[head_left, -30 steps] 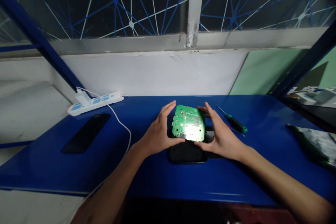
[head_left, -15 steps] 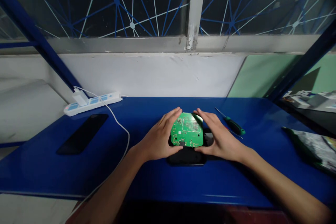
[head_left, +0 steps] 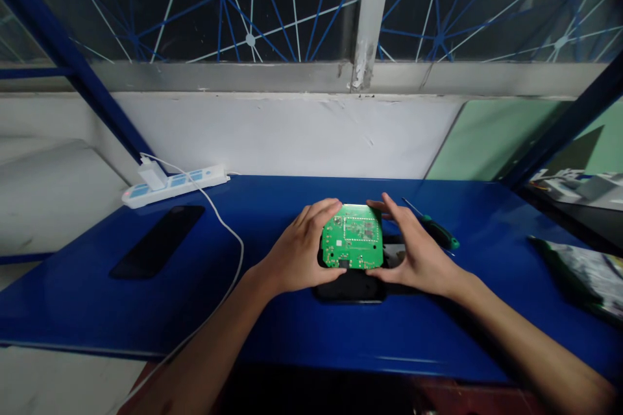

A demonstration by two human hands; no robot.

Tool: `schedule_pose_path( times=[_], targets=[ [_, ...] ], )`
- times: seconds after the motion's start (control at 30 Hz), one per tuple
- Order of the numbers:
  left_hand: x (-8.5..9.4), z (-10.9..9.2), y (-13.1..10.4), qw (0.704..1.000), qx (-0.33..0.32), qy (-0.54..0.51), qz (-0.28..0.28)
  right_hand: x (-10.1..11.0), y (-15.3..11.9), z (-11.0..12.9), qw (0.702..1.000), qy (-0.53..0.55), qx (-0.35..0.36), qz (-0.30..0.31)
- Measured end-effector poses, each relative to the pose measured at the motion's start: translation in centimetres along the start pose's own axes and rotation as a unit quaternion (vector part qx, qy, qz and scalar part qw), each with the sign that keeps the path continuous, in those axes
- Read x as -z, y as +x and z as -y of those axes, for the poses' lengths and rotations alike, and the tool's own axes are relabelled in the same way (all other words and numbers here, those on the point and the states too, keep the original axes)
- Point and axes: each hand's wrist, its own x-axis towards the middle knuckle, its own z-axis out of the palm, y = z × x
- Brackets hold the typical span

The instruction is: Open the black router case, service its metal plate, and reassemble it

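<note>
Between my two hands is a green circuit board (head_left: 354, 240), tilted up with its soldered face toward me. My left hand (head_left: 304, 249) grips its left edge, thumb at the lower edge and fingers at the top left corner. On the opposite side my right hand (head_left: 413, 246) holds the right edge, thumb at the lower corner and fingers near the top. Below the board lies a black plastic casing (head_left: 350, 288), partly covered by the board and hands. Another dark piece shows partly behind my right hand.
A green-handled screwdriver (head_left: 438, 231) lies beyond my right hand, with another thin shaft beside it. On the left are a black phone (head_left: 158, 241), a white power strip (head_left: 178, 187) and a white cable (head_left: 239, 253). A silvery packet (head_left: 579, 269) rests on the right.
The board has tilted slightly more upright between my hands. My right index finger has lifted a little from its top corner. The whole view has shifted slightly.
</note>
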Motion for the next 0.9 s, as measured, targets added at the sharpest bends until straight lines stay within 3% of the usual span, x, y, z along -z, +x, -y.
schedule_pose_path(
  times=[0.9],
  targets=[
    [-0.28, 0.04, -0.21, 1.0, -0.001, 0.01, -0.006, 0.3, -0.16, 0.1, 1.0, -0.014, -0.004, 0.01]
  ],
)
